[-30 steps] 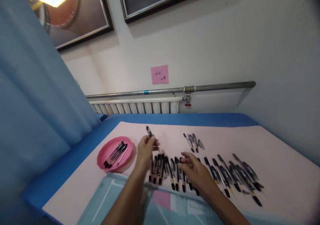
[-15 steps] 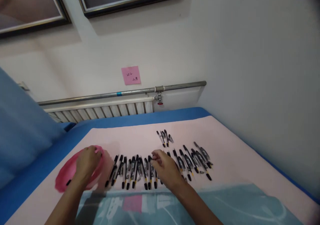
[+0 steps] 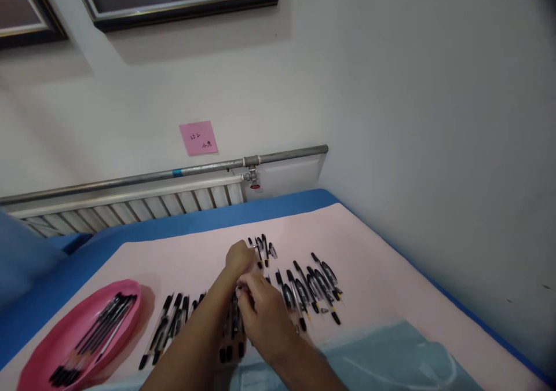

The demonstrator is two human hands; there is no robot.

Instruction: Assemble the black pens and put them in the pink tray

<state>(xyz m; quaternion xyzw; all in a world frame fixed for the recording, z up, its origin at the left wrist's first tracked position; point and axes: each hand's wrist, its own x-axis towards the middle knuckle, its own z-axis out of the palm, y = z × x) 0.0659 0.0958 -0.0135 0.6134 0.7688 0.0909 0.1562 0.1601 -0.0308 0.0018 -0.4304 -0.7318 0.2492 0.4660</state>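
My left hand [image 3: 240,258] reaches across to a small group of pen parts [image 3: 264,249] at the back of the pink sheet. It is at the left edge of that group; its fingertips are hidden behind the back of the hand. My right hand [image 3: 264,315] is closed in a pinch just below it, over the row of black-capped pens [image 3: 167,324]. A small dark bit shows at its fingertips, too little to name. My left forearm covers part of the row. More pens [image 3: 306,292] lie slanted to the right of my right hand.
A pink oval tray [image 3: 134,298] with several pens in it stands at the left. The pink sheet [image 3: 369,275] covers a blue-edged table [image 3: 204,214] against the wall. Behind are a radiator [image 3: 143,208] and a metal pipe [image 3: 286,155]. Teal translucent material [image 3: 382,356] lies at the front.
My left hand has gone from the tray to the right, up to the small group at the back. My right hand stays over the row, now pinched. The view has shifted right.
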